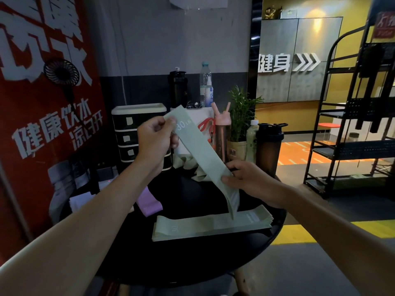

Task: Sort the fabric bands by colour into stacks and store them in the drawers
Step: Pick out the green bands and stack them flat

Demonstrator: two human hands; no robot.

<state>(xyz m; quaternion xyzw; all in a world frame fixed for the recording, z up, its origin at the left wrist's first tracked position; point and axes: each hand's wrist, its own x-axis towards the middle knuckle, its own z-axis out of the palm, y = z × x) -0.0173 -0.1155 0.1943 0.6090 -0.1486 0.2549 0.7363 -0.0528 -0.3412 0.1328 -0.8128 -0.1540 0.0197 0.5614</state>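
Observation:
A pale green fabric band marked "30 LB" is stretched between my hands above the round black table. My left hand pinches its upper end. My right hand pinches its lower part, and the end droops below. Beneath lies a flat stack of green bands. A purple band lies at the left, partly behind my left forearm. More pale bands sit in a loose heap behind the held one. A black drawer unit with cream trim stands at the back left, drawers closed.
Behind the heap stand a pink bottle, a potted plant, a dark shaker, a water bottle and a black bottle. A red banner fills the left. A black metal rack stands on the right.

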